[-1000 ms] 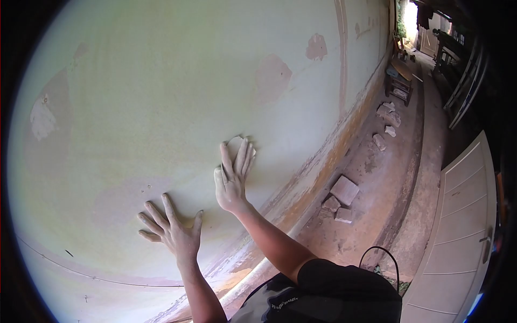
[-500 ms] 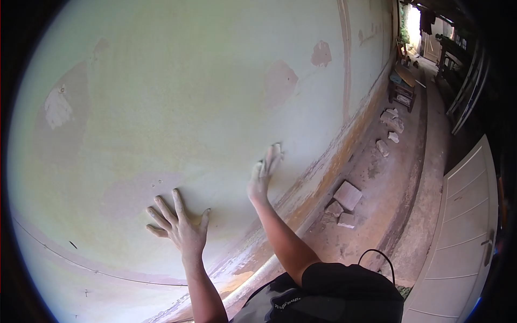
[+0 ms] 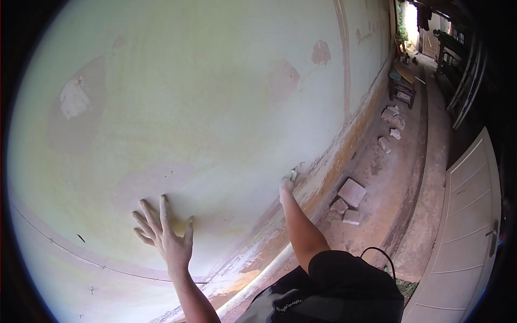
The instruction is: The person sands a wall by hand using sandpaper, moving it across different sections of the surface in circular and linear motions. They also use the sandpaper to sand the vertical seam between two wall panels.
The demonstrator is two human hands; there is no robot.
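My left hand (image 3: 171, 239) lies against the pale green wall (image 3: 204, 107) with its fingers spread wide and nothing in it. Whitish dust coats its fingers. Farther right, my right hand (image 3: 289, 182) touches the wall low down, close to the peeling band (image 3: 318, 180) along its base. That hand is small and seen at a steep angle; its fingers are bunched near the surface, and whether something lies under them cannot be made out. Pinkish bare patches (image 3: 284, 79) mark the wall above.
Broken blocks (image 3: 352, 192) lie on the floor at the wall's foot, with rubble (image 3: 393, 117) farther along. A small wooden stand (image 3: 402, 92) is against the wall beyond. On the right are a white door (image 3: 463, 231) and metal poles (image 3: 468, 89).
My right hand has moved down and to the right, toward the peeling lower band. My left hand appears slightly lower and farther left, still spread on the wall, as the view has shifted a little.
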